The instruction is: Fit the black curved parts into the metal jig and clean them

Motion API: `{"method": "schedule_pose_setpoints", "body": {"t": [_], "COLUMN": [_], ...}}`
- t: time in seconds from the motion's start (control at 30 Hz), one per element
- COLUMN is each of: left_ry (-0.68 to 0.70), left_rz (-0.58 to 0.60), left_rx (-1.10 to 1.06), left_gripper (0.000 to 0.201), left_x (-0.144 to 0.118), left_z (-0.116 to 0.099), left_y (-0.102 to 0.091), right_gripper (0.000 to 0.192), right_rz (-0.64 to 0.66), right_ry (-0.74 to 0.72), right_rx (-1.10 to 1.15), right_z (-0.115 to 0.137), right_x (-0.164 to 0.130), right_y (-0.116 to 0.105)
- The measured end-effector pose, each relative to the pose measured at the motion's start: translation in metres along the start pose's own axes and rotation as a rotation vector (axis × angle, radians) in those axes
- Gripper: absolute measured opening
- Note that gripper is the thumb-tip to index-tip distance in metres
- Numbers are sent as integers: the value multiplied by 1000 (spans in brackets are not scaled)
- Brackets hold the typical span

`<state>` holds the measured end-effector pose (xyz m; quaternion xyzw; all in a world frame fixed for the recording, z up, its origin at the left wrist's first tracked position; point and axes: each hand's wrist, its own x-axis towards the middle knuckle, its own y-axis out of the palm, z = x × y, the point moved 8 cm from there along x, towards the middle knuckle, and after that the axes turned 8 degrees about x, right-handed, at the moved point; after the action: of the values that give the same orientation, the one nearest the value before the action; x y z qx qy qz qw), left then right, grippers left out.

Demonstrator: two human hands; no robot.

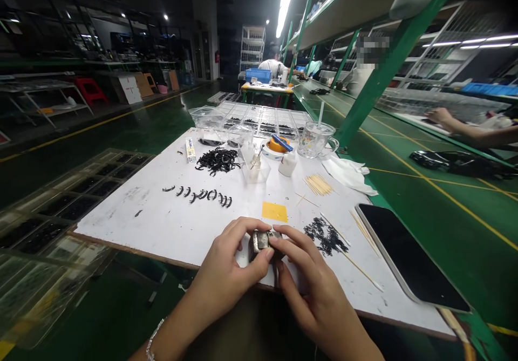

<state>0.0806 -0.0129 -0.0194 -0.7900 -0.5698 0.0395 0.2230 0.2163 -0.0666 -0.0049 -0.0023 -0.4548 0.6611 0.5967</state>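
A small metal block (262, 240) with a shiny, worn top sits at the near edge of the white table. My left hand (234, 258) is closed around its left side, with the thumb across the front and the index finger along the back. From the right, my right hand (309, 272) grips the same block, its fingertips pressed on the top. Whether a smaller part lies under those fingertips is hidden. Just beyond the block lies a yellow square (274, 211). Tiny black parts (324, 236) are heaped to the right of my right hand.
Curved black pieces (208, 195) lie in a row at left, before a larger black pile (218, 159). Cotton swabs (362, 269), toothpicks (318, 184), a glass mug (316, 140) and a phone (408, 256) occupy the right side. Another person's arm (473, 129) shows across the conveyor.
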Motion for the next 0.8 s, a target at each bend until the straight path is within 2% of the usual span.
{"method": "schedule_pose_setpoints", "body": {"t": [0.3, 0.4, 0.47, 0.53, 0.6, 0.7, 0.8], "left_ry": [-12, -27, -39, -52, -63, -77, -84], "left_rz": [-2, 10, 12, 12, 15, 30, 44], "left_rx": [-29, -34, -21, -3, 10, 17, 16], "left_gripper": [24, 24, 24, 25, 26, 28, 27], "left_x": [2, 2, 2, 3, 4, 5, 5], "left_z": [1, 2, 2, 2, 3, 5, 5], "left_y": [-1, 0, -1, -2, -2, -2, -2], "right_gripper": [48, 42, 40, 36, 31, 30, 30], "right_rz": [0, -13, -40, -56, -17, 155, 320], "right_ry": [3, 81, 144, 173, 167, 161, 110], "right_rx": [-10, 47, 31, -109, -348, -665, -909], "right_z": [1, -4, -13, -25, -37, -57, -69], "right_x": [0, 3, 7, 15, 27, 49, 67], "right_y": [2, -4, -17, -33, -48, -55, -48]}}
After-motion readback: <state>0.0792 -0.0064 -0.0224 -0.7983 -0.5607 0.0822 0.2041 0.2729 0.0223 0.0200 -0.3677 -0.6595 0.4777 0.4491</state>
